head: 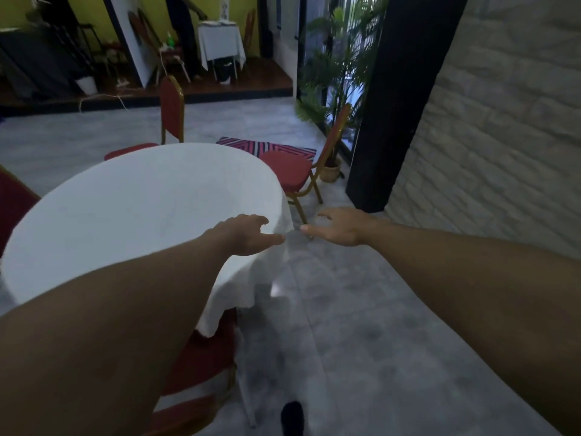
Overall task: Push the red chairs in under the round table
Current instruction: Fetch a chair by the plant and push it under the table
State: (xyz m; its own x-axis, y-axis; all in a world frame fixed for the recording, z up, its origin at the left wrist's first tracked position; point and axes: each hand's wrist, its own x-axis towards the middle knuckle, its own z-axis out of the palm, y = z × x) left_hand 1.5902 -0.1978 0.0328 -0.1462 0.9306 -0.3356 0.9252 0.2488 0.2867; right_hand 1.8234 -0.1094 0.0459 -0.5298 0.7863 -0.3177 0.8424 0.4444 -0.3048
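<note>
Currently, scene: a round table under a white tablecloth filled the left centre of the frame, with red chairs around it.
Hands: the left hand hovered over the table's right edge and the right hand beside it over the floor, both empty, fingers spread apart.
Chair at right: the red chair in the middle right stood partly clear of the table, seat showing, likely the next one to push.
Other chairs: one at upper centre, one at bottom centre under the cloth's hem, one at the left edge.
Risk: the tablecloth hung just beside the reaching hands; a chair back or finger might snag it and drag it.
Risk: the chair's legs could catch on the patterned rug behind it.
Containers: a woven pot held a palm plant.
</note>
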